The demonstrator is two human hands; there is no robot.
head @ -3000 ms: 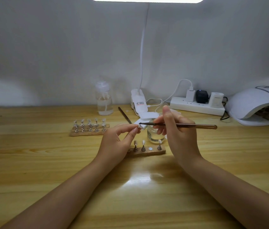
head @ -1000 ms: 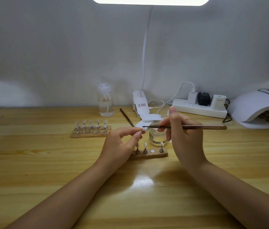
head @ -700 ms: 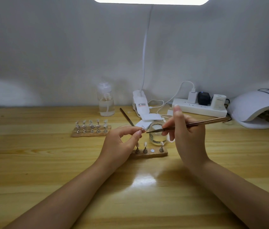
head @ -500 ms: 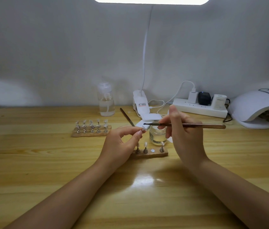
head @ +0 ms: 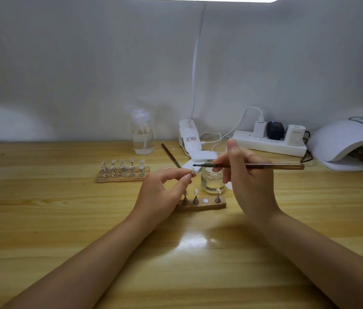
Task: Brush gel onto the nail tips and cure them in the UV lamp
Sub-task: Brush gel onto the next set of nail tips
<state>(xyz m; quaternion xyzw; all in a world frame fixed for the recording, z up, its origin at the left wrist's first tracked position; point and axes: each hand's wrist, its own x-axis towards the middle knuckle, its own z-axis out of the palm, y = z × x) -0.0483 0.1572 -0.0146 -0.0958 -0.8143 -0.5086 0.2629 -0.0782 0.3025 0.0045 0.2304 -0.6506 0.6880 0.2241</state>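
My left hand (head: 162,192) pinches a small nail tip on its stand (head: 192,172) between thumb and forefinger, raised above the table. My right hand (head: 247,181) grips a thin brown brush (head: 263,166) held level, its dark tip just above that nail tip. Behind the brush sits an open glass jar of clear gel (head: 212,180). A wooden holder (head: 200,204) below my hands carries three nail tips on stands and one bare slot. The white UV lamp (head: 352,141) stands at the far right with items inside its opening.
A second wooden holder (head: 121,173) with several nail tips lies to the left. A clear pump bottle (head: 142,132), a clip lamp base (head: 188,137), a second brush (head: 171,155) and a white power strip (head: 269,143) with plugs line the back of the table.
The brush dipped with its tip down toward the jar, then came back level to the nail tip. My left hand has kept the nail tip in place.
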